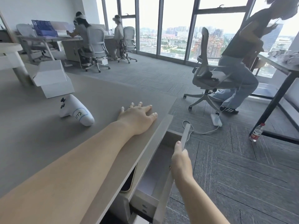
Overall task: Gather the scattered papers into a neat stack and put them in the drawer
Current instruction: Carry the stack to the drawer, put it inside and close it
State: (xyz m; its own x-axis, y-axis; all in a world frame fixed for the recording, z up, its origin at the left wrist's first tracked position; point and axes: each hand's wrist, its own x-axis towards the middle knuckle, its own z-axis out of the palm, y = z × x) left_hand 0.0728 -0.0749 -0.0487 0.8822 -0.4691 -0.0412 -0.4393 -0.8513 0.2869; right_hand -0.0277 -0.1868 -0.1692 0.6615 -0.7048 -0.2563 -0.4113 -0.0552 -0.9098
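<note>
Right hand (181,157) grips open drawer (155,172) front, lower centre | left hand (137,115) flat, spread on bench (40,143) | no loose papers visible; likely closing stage

Drawer (155,167) stands open from above; desk (100,94) edge overhangs its left.

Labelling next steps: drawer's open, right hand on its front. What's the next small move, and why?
Probably push the grey desk drawer shut. The right hand grips its front panel, the left hand lies flat on the beige desk top, and no loose papers show there. Whether papers lie inside is unclear.
</note>
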